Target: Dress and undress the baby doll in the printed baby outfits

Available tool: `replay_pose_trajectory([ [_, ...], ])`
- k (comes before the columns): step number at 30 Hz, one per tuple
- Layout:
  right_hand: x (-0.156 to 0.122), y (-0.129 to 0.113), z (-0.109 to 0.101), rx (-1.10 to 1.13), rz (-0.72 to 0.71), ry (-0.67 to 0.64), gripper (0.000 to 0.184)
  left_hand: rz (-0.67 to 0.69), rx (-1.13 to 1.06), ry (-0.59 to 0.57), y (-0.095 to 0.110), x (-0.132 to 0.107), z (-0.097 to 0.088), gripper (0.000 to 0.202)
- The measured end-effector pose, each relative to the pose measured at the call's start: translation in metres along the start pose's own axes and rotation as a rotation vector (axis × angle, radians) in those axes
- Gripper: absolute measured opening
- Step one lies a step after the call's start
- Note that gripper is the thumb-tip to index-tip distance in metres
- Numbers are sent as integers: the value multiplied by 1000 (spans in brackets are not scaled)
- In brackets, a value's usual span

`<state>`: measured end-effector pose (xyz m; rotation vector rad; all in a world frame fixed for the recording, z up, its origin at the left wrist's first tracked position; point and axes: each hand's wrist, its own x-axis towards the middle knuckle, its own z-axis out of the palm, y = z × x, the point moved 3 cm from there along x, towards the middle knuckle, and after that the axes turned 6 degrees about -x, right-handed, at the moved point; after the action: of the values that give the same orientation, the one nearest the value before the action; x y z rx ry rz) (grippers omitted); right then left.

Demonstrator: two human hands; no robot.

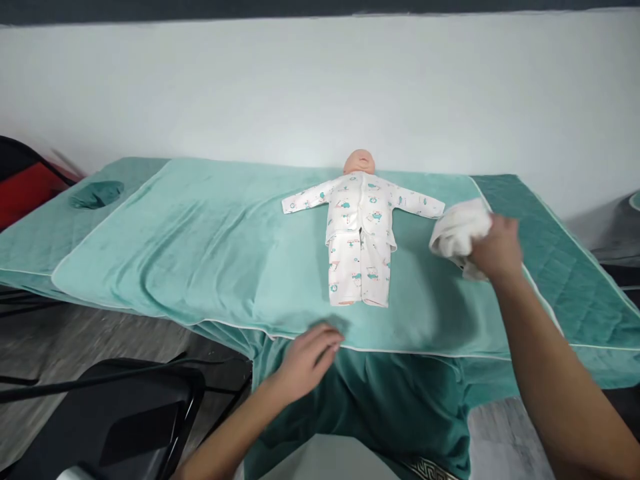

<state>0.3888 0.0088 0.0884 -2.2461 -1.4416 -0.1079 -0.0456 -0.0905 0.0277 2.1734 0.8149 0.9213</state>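
Observation:
On the table lies a baby doll [360, 161] on its back, arms spread, wearing a white printed jacket [361, 203] and matching trousers [345, 273]. My right hand [497, 248] grips a bunched white cloth [460, 228] just above the table, right of the doll's sleeve; motion blurs it slightly. Whether the cloth is a garment I cannot tell. At the table's front edge, below the trouser legs, my left hand [311, 358] hovers with fingers loosely extended and nothing visible in it.
A light green velvet sheet [215, 233] covers the long table, over a quilted darker cover [555, 233] with a face hole [97, 193] at the left. A black chair [145, 407] stands front left, a red item [30, 193] far left. Behind runs a white wall [250, 87].

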Motion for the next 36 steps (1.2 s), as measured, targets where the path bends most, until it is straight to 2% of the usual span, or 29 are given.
replay_pose_trajectory([
  [2, -7, 19, 28, -102, 50, -80, 59, 53, 11, -59, 5, -7, 12, 20],
  [5, -10, 32, 50, -38, 20, -43, 65, 107, 4, 72, 5, 2, 8, 25],
  [7, -8, 34, 47, 19, -39, 22, 78, 116, 1, 193, -1, 15, -5, 27],
  [9, -9, 28, 33, 20, -99, 99, 92, 99, 15, 282, -9, 32, -21, 27],
  [11, -14, 12, 17, 8, -200, 144, 93, 89, 34, 352, -19, 53, -35, 26],
  [14, -25, -29, 1, 94, -376, 171, 75, 114, 50, 454, -36, 91, -49, 24],
  [16, -24, -64, 4, 191, -416, 164, 66, 103, 44, 527, -49, 121, -52, 24],
  [19, -2, -118, 29, 369, -408, 81, 53, 59, 20, 585, -66, 178, -50, 24],
  [23, 62, -176, 77, 666, -319, -16, 40, 3, -54, 507, -88, 270, -46, 28],
  [25, 92, -190, 99, 744, -246, -35, 37, -11, -98, 388, -101, 311, -43, 29],
  [27, 109, -197, 115, 760, -204, -56, 36, -16, -96, 300, -115, 339, -42, 32],
  [29, 114, -197, 125, 774, -171, -118, 34, -9, -70, 232, -127, 351, -40, 34],
  [31, 111, -195, 129, 800, -143, -170, 33, 3, -58, 192, -135, 352, -38, 34],
  [36, 104, -197, 129, 833, -212, -162, 29, -7, -66, 206, -140, 346, -37, 34],
])
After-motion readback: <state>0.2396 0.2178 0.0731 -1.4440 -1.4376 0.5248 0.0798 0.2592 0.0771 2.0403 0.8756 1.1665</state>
